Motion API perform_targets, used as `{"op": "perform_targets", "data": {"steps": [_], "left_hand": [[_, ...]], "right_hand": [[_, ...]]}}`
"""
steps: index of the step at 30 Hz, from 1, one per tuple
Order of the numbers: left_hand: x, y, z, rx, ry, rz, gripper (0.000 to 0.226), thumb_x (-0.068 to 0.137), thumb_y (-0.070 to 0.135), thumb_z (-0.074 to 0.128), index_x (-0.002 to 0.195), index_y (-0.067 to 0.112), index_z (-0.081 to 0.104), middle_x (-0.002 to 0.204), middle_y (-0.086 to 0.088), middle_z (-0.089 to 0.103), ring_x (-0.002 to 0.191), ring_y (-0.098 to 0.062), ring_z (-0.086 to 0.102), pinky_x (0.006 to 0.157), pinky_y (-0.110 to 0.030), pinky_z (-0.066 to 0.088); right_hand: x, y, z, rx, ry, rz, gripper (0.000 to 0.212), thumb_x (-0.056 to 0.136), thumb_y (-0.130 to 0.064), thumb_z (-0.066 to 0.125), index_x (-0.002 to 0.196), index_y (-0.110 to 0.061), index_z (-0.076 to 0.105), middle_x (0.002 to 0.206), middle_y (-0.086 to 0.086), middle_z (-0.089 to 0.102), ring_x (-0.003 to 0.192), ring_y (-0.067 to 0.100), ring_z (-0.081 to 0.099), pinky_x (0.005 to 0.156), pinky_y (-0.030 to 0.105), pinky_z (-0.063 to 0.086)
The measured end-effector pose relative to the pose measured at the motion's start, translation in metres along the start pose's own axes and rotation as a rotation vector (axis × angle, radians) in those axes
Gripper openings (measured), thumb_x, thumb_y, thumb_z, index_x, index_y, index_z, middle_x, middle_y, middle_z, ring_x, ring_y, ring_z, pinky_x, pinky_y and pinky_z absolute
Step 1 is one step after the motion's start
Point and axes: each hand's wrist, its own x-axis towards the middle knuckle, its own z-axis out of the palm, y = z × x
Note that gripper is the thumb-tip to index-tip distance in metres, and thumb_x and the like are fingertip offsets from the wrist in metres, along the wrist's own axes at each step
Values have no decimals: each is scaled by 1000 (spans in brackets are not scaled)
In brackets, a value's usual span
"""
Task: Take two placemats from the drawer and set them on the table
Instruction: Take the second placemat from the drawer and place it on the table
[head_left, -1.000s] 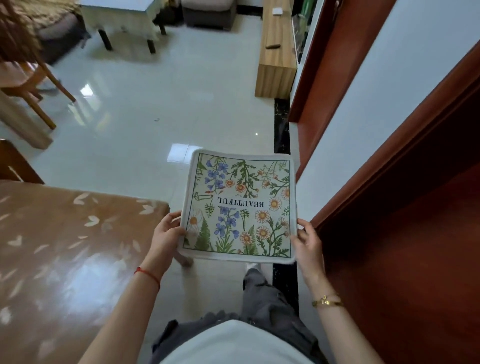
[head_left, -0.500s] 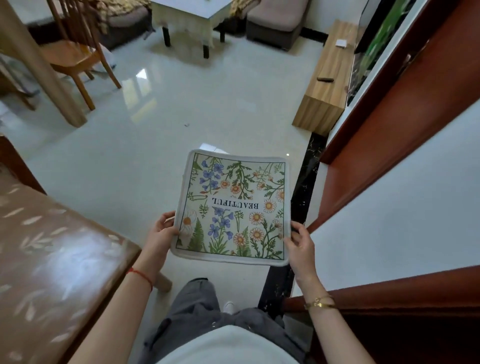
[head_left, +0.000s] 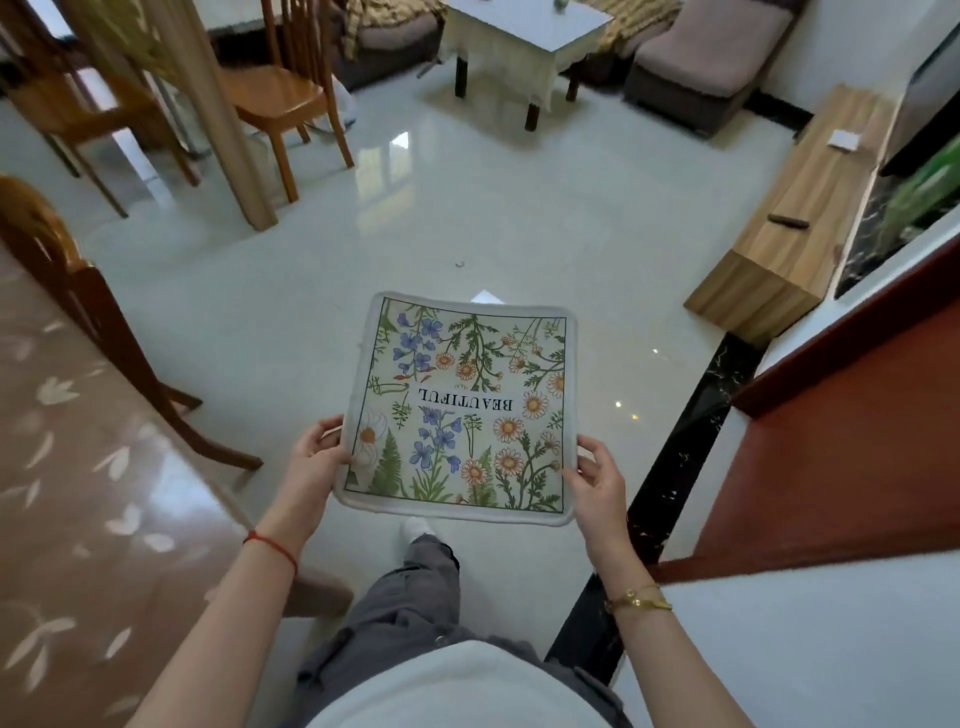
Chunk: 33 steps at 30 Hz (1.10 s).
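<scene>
The floral placemat (head_left: 462, 408) was held level in the air above the pale tiled floor (head_left: 519, 234), in front of the person's body. The left hand (head_left: 311, 465) was closed on its near-left edge, thumb on top. The right hand (head_left: 597, 480) was closed on its near-right edge, fingers curled beneath. Whether one mat or two were held could not be determined. The glossy brown table (head_left: 88, 519) lay to the left, apart from the placemat. A wooden chair (head_left: 67, 280) stood at its far edge.

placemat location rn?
Head view, centre: the placemat is held flat over the floor between left hand and right hand, table to its left.
</scene>
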Motion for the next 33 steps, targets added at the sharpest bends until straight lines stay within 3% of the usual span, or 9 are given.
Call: {"op": "perform_targets", "data": {"steps": [3, 7, 12, 15, 17, 22, 28, 33], "left_hand": [[38, 26, -5, -54, 71, 4, 52, 83, -23, 43, 128, 1, 51, 119, -21, 63, 110, -38, 61, 85, -47, 54], [80, 69, -17, -133, 171, 24, 53, 81, -24, 43, 123, 6, 53, 102, -10, 67, 105, -35, 61, 76, -41, 55], [122, 112, -40, -207, 258, 57, 54, 80, -24, 43, 120, 10, 54, 110, -14, 67, 113, -38, 61, 95, -56, 50], [143, 131, -54, -251, 329, 69, 53, 78, -25, 43, 114, 10, 57, 113, -17, 67, 114, -40, 61, 97, -60, 48], [153, 142, -60, -267, 375, 70, 52, 79, -25, 42, 116, 9, 55, 111, -15, 68, 112, -38, 62, 93, -57, 52], [185, 173, -71, -305, 478, 79, 56, 79, -27, 41, 121, 9, 51, 101, -6, 67, 97, -27, 64, 59, -30, 61], [237, 208, -81, -350, 615, 115, 49, 83, -23, 41, 120, 7, 52, 104, -6, 67, 95, -20, 65, 72, -33, 60], [283, 240, -82, -417, 722, 140, 45, 87, -17, 43, 122, 9, 53, 113, -9, 67, 108, -26, 66, 90, -49, 55]], "right_hand": [[52, -23, 35, -18, -66, 0, 30, 94, 2, 53, 117, -16, 57, 102, 9, 73, 93, 23, 71, 75, 41, 61], [118, -62, 91, -56, -172, -21, 29, 94, 0, 53, 116, -19, 58, 102, 9, 73, 94, 25, 71, 76, 46, 61], [174, -101, 158, -60, -301, -49, 28, 95, 1, 51, 117, -15, 55, 104, 9, 72, 94, 24, 72, 74, 44, 61], [202, -120, 195, -73, -368, -55, 28, 95, 1, 50, 116, -16, 56, 104, 8, 73, 95, 24, 71, 77, 45, 61], [219, -132, 219, -75, -415, -58, 28, 95, 2, 50, 115, -18, 57, 103, 7, 73, 94, 23, 72, 77, 46, 60], [266, -161, 283, -91, -534, -87, 32, 95, 4, 49, 108, -24, 58, 101, 7, 73, 93, 24, 72, 77, 45, 61], [333, -197, 360, -128, -686, -105, 27, 96, 0, 49, 110, -21, 58, 100, 7, 74, 94, 25, 72, 76, 46, 61], [394, -240, 430, -183, -832, -151, 29, 96, 1, 49, 103, -25, 58, 99, 6, 75, 92, 26, 72, 74, 48, 61]]}}
